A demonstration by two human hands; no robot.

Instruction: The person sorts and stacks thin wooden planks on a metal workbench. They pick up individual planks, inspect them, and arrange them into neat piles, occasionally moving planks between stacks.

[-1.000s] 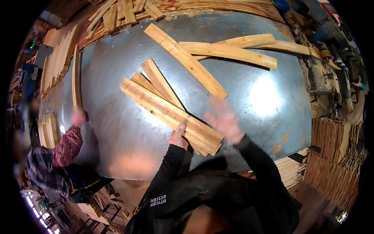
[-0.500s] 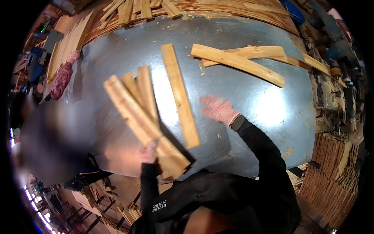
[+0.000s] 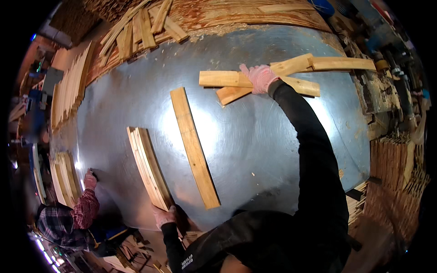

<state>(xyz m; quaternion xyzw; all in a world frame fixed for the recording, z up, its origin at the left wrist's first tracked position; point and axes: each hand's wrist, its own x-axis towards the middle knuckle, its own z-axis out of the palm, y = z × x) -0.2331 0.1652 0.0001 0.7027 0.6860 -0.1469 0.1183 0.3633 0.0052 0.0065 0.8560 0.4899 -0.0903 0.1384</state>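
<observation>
My left hand (image 3: 164,215), in a pink glove, is closed on the near end of a tight bundle of wooden boards (image 3: 149,166), lined up side by side on the metal table (image 3: 246,154). Reaching far across the table, my right hand (image 3: 260,78), gloved alike, has its fingers over a wooden board (image 3: 223,78) and grips it around the middle. That board crosses another board (image 3: 233,94) lying slantwise beneath. Between my hands a single board (image 3: 195,148) lies flat, touched by neither.
At the left a person (image 3: 61,223) in a plaid top rests a gloved hand (image 3: 90,180) on the table, near stacked boards (image 3: 66,177). Loose boards (image 3: 145,29) pile up at the back left. Machinery (image 3: 398,86) and a tall stack of slats (image 3: 393,177) flank the right side.
My right hand has moved forward from above the table onto a far board. The fanned boards at my left hand are now gathered into an even bundle. The other person's hand has come nearer.
</observation>
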